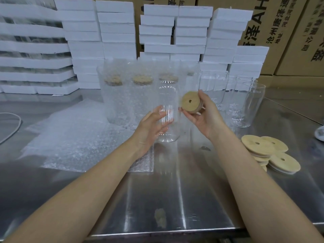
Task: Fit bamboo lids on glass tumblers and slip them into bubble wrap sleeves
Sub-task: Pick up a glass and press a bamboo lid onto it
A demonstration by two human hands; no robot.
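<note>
Bench [175, 207]: brushed steel, glossy and streaked with reflections.
Left hand [150, 127]: curled round the glass tumbler [169, 106], which is held upright; whether its base rests on the bench cannot be told.
Right hand [201, 116]: the bamboo lid [190, 102] is pinched by its rim, tilted, beside the tumbler's upper part, not yet seated.
Step in hand: the lid is best levelled, centred over the mouth and pressed evenly while the slick glass is braced.
Lid: matte pale disc, with a central straw hole.
Spare lids [270, 153]: fanned in a loose heap at the right.
Bubble wrap sleeves [73, 137]: flat, pebbled, translucent.
Wrapped tumblers [126, 95]: lidded, stood behind.
Foam blocks [115, 32]: white, stacked.
</note>
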